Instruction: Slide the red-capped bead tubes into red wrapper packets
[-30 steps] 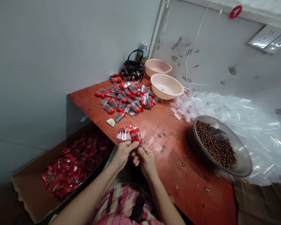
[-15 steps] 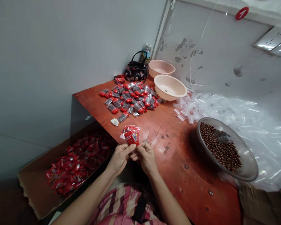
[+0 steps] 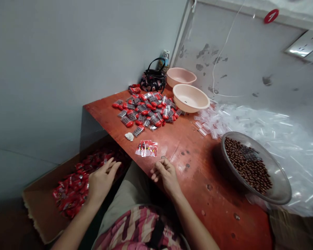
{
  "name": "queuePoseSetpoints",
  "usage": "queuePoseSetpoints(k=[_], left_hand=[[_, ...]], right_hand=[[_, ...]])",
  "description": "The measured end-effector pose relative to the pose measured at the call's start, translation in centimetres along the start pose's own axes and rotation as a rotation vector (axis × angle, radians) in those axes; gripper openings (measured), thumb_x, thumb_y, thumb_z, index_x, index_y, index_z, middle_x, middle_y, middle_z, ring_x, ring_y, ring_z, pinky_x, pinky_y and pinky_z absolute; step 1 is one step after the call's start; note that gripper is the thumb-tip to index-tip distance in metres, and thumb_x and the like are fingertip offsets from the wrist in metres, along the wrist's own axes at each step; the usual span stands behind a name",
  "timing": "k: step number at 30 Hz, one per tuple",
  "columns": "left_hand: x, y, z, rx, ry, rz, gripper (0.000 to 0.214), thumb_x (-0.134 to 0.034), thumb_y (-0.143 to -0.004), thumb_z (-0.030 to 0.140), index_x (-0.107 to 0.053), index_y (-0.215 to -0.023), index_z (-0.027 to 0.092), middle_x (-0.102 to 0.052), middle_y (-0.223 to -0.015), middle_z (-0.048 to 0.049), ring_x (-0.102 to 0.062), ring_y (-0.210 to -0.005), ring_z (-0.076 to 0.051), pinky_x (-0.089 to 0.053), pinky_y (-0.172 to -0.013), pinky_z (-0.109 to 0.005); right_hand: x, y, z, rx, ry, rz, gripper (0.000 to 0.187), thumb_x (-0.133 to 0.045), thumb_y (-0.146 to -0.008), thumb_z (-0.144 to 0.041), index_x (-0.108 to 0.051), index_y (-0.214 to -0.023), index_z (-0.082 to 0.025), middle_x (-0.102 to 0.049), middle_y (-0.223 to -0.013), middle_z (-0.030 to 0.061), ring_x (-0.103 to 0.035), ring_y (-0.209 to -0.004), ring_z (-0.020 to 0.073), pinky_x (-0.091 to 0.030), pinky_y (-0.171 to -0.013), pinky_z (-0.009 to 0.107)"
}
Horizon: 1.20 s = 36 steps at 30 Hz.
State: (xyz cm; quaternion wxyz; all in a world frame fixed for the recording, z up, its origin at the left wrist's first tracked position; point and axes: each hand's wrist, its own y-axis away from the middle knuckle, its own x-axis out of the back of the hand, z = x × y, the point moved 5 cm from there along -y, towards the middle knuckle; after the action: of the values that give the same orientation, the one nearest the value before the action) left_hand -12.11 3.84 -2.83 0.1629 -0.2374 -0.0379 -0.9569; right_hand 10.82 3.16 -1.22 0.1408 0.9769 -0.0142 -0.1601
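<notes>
Well, from where I sit both hands look empty. My left hand [image 3: 102,182] is open, palm down, its fingers spread over the red foil sachets [image 3: 70,194] heaped in the cardboard box [image 3: 33,205], though I can't tell whether the fingertips touch them. My right hand [image 3: 165,175] is loosely curled and holds nothing, its fingers at the near part of the tabletop [image 3: 198,205]. A small red foil packet [image 3: 146,148] lies flat on the tabletop between the hands and a little ahead, touching neither. These sachets look slick and light, so I'd pinch a single one by its edge rather than rake the heap. Farther along the tabletop sit a pile of red-capped packs [image 3: 143,111] and a clear bowl of brown beads [image 3: 281,177].
</notes>
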Motion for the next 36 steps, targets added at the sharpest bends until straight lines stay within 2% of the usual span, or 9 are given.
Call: queuePoseSetpoints(k=[1,4,7,9,15,21,27,30,36], left_hand=[[-0.7,-0.2,1.4,-0.188,-0.088,0.029,0.032,-0.060,-0.070,0.037,-0.062,-0.097,0.021,-0.067,-0.095,-0.0087,-0.061,-0.087,-0.026,-0.044,-0.084,-0.041],[-5.0,-0.4,5.3,-0.603,-0.223,-0.075,0.038,-0.049,-0.079,0.032,-0.054,-0.114,0.018,-0.053,-0.120,-0.0104,-0.046,-0.112,-0.026,-0.034,-0.096,-0.041],[-8.9,-1.3,7.0,-0.697,-0.396,-0.121,0.040,-0.046,-0.080,0.032,-0.052,-0.115,0.014,-0.047,-0.126,-0.0131,-0.032,-0.122,-0.030,-0.023,-0.100,-0.050],[-10.1,-1.8,7.0,-0.704,-0.456,-0.117,0.035,-0.044,-0.081,0.031,-0.056,-0.111,0.016,-0.048,-0.125,-0.0116,-0.029,-0.123,-0.031,-0.021,-0.100,-0.052],[-10.5,-1.4,6.3,-0.730,-0.442,-0.095,0.028,-0.041,-0.083,0.026,-0.062,-0.101,0.020,-0.059,-0.114,-0.0060,-0.034,-0.121,-0.029,-0.021,-0.099,-0.052],[-10.6,-1.3,6.5,-0.738,-0.349,-0.074,0.027,-0.041,-0.083,0.023,-0.064,-0.096,0.017,-0.063,-0.106,-0.0075,-0.043,-0.115,-0.026,-0.025,-0.099,-0.049],[-10.3,-1.7,6.3,-0.760,-0.244,0.012,0.026,-0.040,-0.083,0.020,-0.064,-0.093,0.018,-0.066,-0.097,-0.0073,-0.050,-0.108,-0.023,-0.030,-0.097,-0.048],[-10.1,-1.7,6.4,-0.791,-0.209,0.023,0.026,-0.040,-0.082,0.019,-0.064,-0.092,0.017,-0.067,-0.096,-0.0086,-0.052,-0.106,-0.023,-0.033,-0.096,-0.048],[-9.7,-0.4,7.2,-0.894,-0.081,-0.018,0.029,-0.040,-0.082,0.018,-0.059,-0.104,0.022,-0.062,-0.107,-0.0060,-0.048,-0.111,-0.023,-0.033,-0.097,-0.046]], right_hand=[[0.1,0.0,-0.1,0.003,0.014,0.005,0.025,-0.057,-0.075,-0.038,-0.048,-0.072,-0.016,-0.063,-0.058,0.0000,-0.054,-0.038,0.0075,-0.039,-0.034,0.014],[-0.1,0.0,-0.2,0.006,0.041,0.002,0.025,-0.057,-0.075,-0.039,-0.048,-0.073,-0.016,-0.063,-0.058,-0.0001,-0.053,-0.038,0.0074,-0.038,-0.035,0.014],[-0.3,0.1,-0.3,0.009,0.067,-0.001,0.024,-0.056,-0.075,-0.039,-0.047,-0.073,-0.016,-0.063,-0.058,-0.0002,-0.053,-0.038,0.0072,-0.037,-0.035,0.014],[0.0,0.2,-0.5,0.020,0.093,0.003,0.024,-0.056,-0.075,-0.039,-0.048,-0.072,-0.016,-0.062,-0.058,-0.0007,-0.052,-0.038,0.0070,-0.036,-0.035,0.014],[0.9,-0.9,-2.0,0.125,0.228,0.017,0.022,-0.053,-0.077,-0.037,-0.052,-0.070,-0.016,-0.061,-0.058,-0.0015,-0.053,-0.044,0.0082,-0.040,-0.042,0.017],[0.2,-2.7,-3.6,0.314,0.384,0.030,0.019,-0.052,-0.078,-0.034,-0.056,-0.070,-0.016,-0.060,-0.061,-0.0017,-0.054,-0.054,0.0110,-0.042,-0.053,0.022],[0.6,-4.2,-3.1,0.411,0.427,0.189,0.023,-0.056,-0.073,-0.035,-0.058,-0.086,-0.017,-0.063,-0.080,0.0018,-0.058,-0.072,0.0142,-0.045,-0.065,0.025],[0.4,-5.6,-2.4,0.379,0.323,0.241,0.029,-0.063,-0.066,-0.034,-0.058,-0.088,-0.017,-0.063,-0.075,0.0012,-0.058,-0.069,0.0139,-0.045,-0.062,0.024],[-1.1,-7.1,-2.5,0.375,0.251,0.164,0.022,-0.065,-0.061,-0.028,-0.060,-0.079,-0.017,-0.059,-0.056,-0.0037,-0.054,-0.051,0.0125,-0.043,-0.047,0.022]])
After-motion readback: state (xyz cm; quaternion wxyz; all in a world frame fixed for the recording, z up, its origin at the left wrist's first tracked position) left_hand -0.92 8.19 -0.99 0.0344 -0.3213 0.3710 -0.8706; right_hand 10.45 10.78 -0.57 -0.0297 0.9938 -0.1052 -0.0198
